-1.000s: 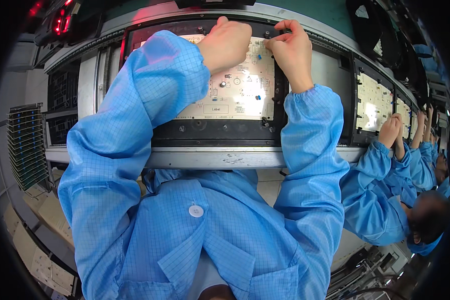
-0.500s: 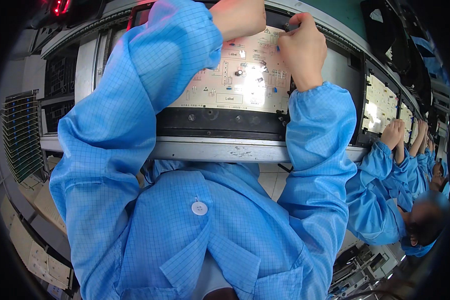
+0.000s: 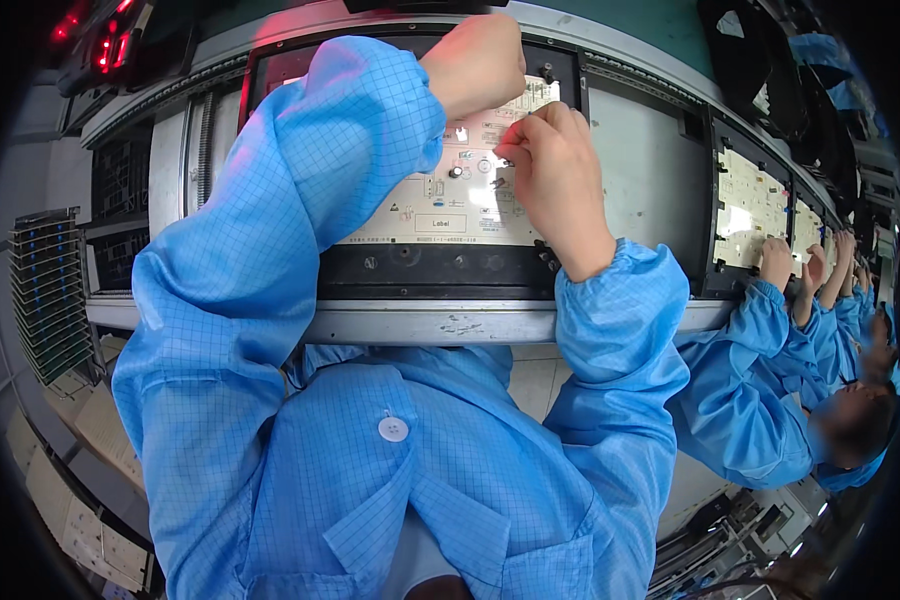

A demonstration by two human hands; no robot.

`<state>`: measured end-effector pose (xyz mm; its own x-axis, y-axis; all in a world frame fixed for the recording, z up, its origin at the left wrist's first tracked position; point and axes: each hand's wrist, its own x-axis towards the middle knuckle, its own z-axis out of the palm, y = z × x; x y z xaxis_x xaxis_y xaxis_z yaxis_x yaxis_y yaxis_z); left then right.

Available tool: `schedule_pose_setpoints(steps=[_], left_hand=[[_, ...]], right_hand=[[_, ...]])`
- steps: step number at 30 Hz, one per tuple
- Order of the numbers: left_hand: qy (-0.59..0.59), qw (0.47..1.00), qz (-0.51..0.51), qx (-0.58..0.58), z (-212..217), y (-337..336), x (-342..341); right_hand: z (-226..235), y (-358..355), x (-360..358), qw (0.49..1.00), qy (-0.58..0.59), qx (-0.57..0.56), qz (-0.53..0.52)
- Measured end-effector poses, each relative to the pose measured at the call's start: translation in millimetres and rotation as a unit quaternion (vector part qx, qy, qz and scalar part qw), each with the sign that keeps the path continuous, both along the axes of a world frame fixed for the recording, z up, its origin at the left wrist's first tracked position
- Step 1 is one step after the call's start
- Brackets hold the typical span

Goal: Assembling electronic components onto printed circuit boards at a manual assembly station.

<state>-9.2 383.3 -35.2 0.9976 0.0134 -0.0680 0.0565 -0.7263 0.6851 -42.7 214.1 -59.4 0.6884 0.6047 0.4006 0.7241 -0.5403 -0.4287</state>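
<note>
A pale circuit board [image 3: 467,205] with printed outlines and small parts lies in a black frame [image 3: 440,265] in front of me. Over its right half, my right hand [image 3: 560,175] is closed in a pinch, thumb and forefinger just above the surface. Whatever is between those fingertips is too small to make out. Above the board's far part, my left hand [image 3: 478,65] is curled closed, its back and wrist toward me; its fingertips are hidden. A small dark round component [image 3: 456,172] stands on the board, left of my right fingertips.
A metal rail [image 3: 430,325] runs along the near side of the line. Further right, another framed board [image 3: 750,205] sits beside co-workers in blue sleeves [image 3: 735,335]. A rack of stacked boards [image 3: 48,290] stands at the left. Red lights [image 3: 113,50] glow at the far left.
My right hand has moved left and nearer to me, from the board's far right edge to over its right half. My left hand stays curled above the far part, nearly in place.
</note>
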Motion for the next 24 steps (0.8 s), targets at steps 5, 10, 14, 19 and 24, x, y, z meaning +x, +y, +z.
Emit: schedule_pose_setpoints(steps=[5, 10, 14, 19, 24], left_hand=[[0.044, 0.999, -0.010, 0.027, 6.8, -11.5, 7.1], [0.024, 0.999, -0.014, 0.036, 0.2, -10.3, 11.4], [0.061, 0.997, -0.032, 0.040, 3.6, -10.0, 18.0], [0.081, 0.996, 0.031, 0.000, 16.5, -21.7, 15.4], [-0.010, 0.997, 0.019, 0.070, -3.3, -26.6, 22.2]], right_hand=[[-5.8, -18.3, 19.5, 0.996, 0.044, 0.074, -0.021], [11.5, -30.7, 28.7, 0.968, 0.126, 0.177, -0.126], [8.3, -34.7, 33.3, 0.952, 0.136, 0.225, -0.155], [4.6, -38.5, 38.2, 0.945, 0.144, 0.235, -0.174], [2.1, -37.7, 48.0, 0.943, 0.165, 0.233, -0.173]])
